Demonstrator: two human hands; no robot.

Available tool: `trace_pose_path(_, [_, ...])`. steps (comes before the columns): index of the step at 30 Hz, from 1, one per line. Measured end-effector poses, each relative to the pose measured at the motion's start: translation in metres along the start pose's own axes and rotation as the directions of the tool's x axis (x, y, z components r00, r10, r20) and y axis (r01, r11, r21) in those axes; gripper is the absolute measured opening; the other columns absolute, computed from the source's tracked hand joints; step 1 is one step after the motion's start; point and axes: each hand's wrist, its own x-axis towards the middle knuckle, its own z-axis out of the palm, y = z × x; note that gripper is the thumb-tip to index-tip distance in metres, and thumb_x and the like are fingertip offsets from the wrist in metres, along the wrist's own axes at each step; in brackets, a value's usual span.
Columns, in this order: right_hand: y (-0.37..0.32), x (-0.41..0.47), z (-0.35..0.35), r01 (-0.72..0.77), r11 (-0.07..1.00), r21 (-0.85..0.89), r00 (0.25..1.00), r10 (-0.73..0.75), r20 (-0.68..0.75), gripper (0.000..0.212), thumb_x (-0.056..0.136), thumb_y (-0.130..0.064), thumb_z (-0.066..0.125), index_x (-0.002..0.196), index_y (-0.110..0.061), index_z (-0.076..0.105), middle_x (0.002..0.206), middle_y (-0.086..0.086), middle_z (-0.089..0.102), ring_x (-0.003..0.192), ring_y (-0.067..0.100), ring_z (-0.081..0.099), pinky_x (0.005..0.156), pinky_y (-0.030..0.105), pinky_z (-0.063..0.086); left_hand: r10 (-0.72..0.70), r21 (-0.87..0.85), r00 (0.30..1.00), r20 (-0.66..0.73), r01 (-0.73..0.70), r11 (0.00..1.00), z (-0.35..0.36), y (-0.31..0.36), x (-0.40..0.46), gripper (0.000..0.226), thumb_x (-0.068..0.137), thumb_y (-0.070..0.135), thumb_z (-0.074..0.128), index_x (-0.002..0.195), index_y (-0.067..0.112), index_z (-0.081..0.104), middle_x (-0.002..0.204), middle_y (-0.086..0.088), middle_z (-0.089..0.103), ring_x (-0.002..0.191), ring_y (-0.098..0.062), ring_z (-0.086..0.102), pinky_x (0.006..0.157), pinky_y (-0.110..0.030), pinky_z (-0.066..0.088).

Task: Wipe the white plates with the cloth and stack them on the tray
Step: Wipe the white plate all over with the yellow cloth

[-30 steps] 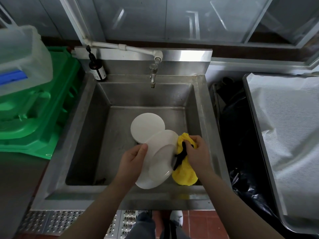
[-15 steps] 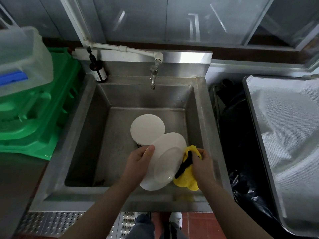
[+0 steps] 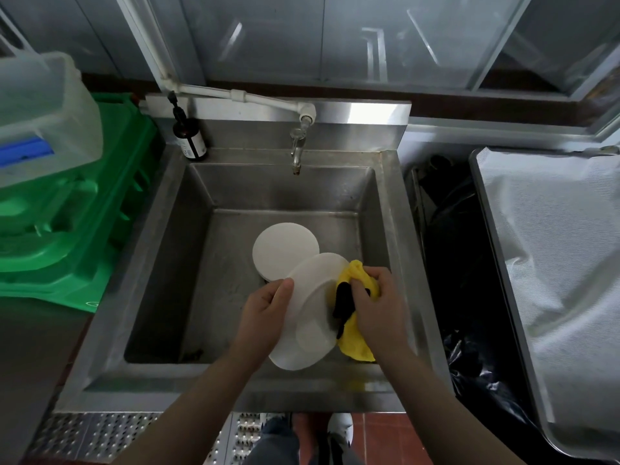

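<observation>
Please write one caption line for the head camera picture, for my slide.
Over the steel sink, the left hand holds a white plate while the right hand wipes it with a yellow cloth.

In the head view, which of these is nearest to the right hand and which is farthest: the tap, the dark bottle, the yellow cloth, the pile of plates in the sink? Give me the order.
From the right hand:
1. Yellow cloth, gripped in that hand.
2. Pile of plates, on the sink floor, up and to the left.
3. Tap, at the back wall of the sink.
4. Dark bottle, on the back left corner of the sink rim.
</observation>
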Motion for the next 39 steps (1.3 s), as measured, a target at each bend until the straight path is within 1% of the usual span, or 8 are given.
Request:
trace_pose_path(6, [-0.009,-0.012,0.016,0.062,0.998,-0.031,0.994,-0.058,0.098,0.02,0.093,-0.023,0.061,0.113,-0.025,0.056,0.094,-0.017,0.06,0.086,-0.004,0.057,0.066,0.009,0.047,0.015,0.035,1.0,-0.009,-0.014,0.999,0.001,-0.001,-0.002,0.029,0.103,0.03,0.048,0.087,0.029,0.072,0.077,0.013,0.071,0.072,-0.002,0.065,0.058,-0.013,0.047])
trace_pose_path(9, [-0.015,-0.019,0.022,0.106,0.993,-0.052,0.987,-0.098,0.129,0.024,0.093,-0.026,0.061,0.113,-0.033,0.052,0.101,-0.023,0.057,0.094,-0.007,0.055,0.072,0.008,0.045,0.063,0.059,0.998,-0.02,-0.061,0.996,0.001,-0.003,-0.002,0.031,0.103,0.027,0.049,0.081,0.021,0.07,0.068,0.012,0.067,0.063,0.001,0.06,0.054,-0.009,0.042])
trace_pose_path(14, [-0.026,-0.034,0.03,0.193,0.98,-0.059,0.962,-0.177,0.208,0.027,0.092,-0.026,0.062,0.107,-0.043,0.047,0.099,-0.029,0.055,0.096,-0.008,0.055,0.075,0.007,0.046,0.05,-0.045,0.998,-0.028,-0.051,0.998,0.002,-0.001,-0.002,0.039,0.105,0.029,0.044,0.078,0.011,0.067,0.064,0.002,0.065,0.06,-0.004,0.06,0.055,-0.015,0.046])
trace_pose_path(19, [-0.026,-0.043,0.036,0.268,0.959,-0.093,0.935,-0.236,0.264,0.026,0.09,-0.032,0.061,0.116,-0.031,0.055,0.109,-0.022,0.058,0.101,-0.002,0.055,0.091,0.018,0.047,0.028,-0.157,0.998,-0.058,-0.036,0.987,0.003,-0.003,-0.002,0.045,0.106,0.03,0.038,0.078,0.008,0.065,0.067,-0.001,0.065,0.064,-0.008,0.063,0.059,-0.02,0.05])
trace_pose_path(24, [-0.024,-0.051,0.037,0.289,0.951,-0.111,0.908,-0.236,0.346,0.031,0.091,-0.025,0.064,0.122,-0.026,0.059,0.108,-0.036,0.047,0.101,-0.027,0.043,0.088,-0.005,0.03,0.01,-0.175,0.999,-0.037,-0.016,0.984,0.001,-0.009,0.001,0.044,0.106,0.03,0.04,0.08,0.006,0.065,0.076,-0.01,0.069,0.074,-0.016,0.067,0.069,-0.027,0.054])
trace_pose_path(31, [-0.02,-0.037,0.03,0.331,0.926,-0.182,0.882,-0.235,0.409,0.034,0.09,-0.035,0.058,0.123,-0.031,0.055,0.121,-0.014,0.059,0.11,0.005,0.055,0.098,0.025,0.047,0.01,-0.052,0.997,-0.073,-0.013,0.999,-0.002,-0.007,0.002,0.05,0.107,0.032,0.04,0.074,0.0,0.06,0.066,-0.016,0.059,0.064,-0.014,0.058,0.062,-0.031,0.047])
trace_pose_path(36, [-0.019,-0.028,0.022,0.277,0.942,-0.189,0.927,-0.21,0.312,0.028,0.094,-0.03,0.06,0.121,-0.028,0.055,0.113,-0.014,0.06,0.102,0.007,0.058,0.092,0.026,0.049,-0.056,-0.083,0.991,-0.121,0.046,0.995,-0.001,-0.002,0.0,0.046,0.106,0.033,0.042,0.072,0.009,0.062,0.059,0.002,0.062,0.057,-0.007,0.059,0.054,-0.021,0.047])
trace_pose_path(39, [-0.015,-0.022,0.012,0.223,0.957,-0.186,0.95,-0.17,0.263,0.026,0.094,-0.028,0.06,0.119,-0.027,0.057,0.105,-0.018,0.059,0.095,0.004,0.058,0.086,0.022,0.05,-0.085,-0.105,0.992,-0.096,0.075,0.992,-0.004,-0.005,0.0,0.044,0.105,0.038,0.041,0.087,0.012,0.072,0.08,-0.008,0.073,0.076,-0.021,0.071,0.069,-0.036,0.057])
